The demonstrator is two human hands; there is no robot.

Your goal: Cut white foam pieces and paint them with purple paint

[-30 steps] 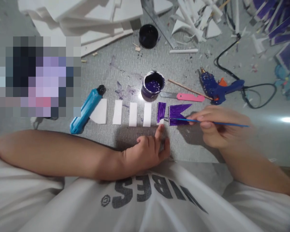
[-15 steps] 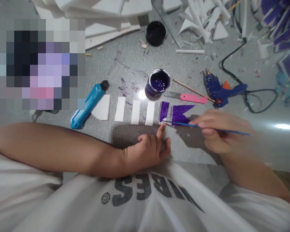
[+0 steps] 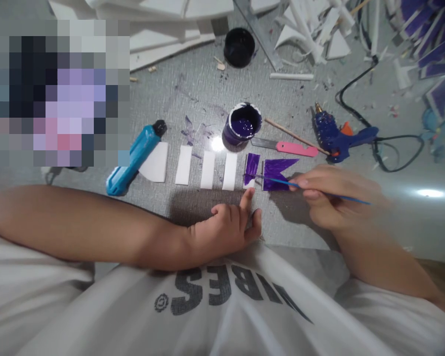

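Observation:
My right hand (image 3: 324, 195) pinches a thin blue paintbrush (image 3: 282, 182), its tip on a small strip (image 3: 252, 168) that is purple except for its white lower end. With the index finger stretched out, my left hand (image 3: 232, 225) touches that white end; its other fingers are partly curled and hold nothing. Just right of the strip lies a notched purple piece (image 3: 276, 173). To the left stand in a row several plain white pieces, among them a white strip (image 3: 230, 170). An uncapped jar of purple paint (image 3: 243, 126) is above the strip.
A pink-handled knife (image 3: 296, 148), a thin wooden stick (image 3: 291, 134) and a blue glue gun (image 3: 335, 133) with a black cord lie to the right. A blue box cutter (image 3: 135, 158) rests at left. Behind are a black lid (image 3: 239, 47), white sheets (image 3: 163, 47) and scraps (image 3: 304, 29).
The brush tip has moved a little up the strip, away from my left fingertip, and my right hand has shifted slightly left. My left hand stays in place.

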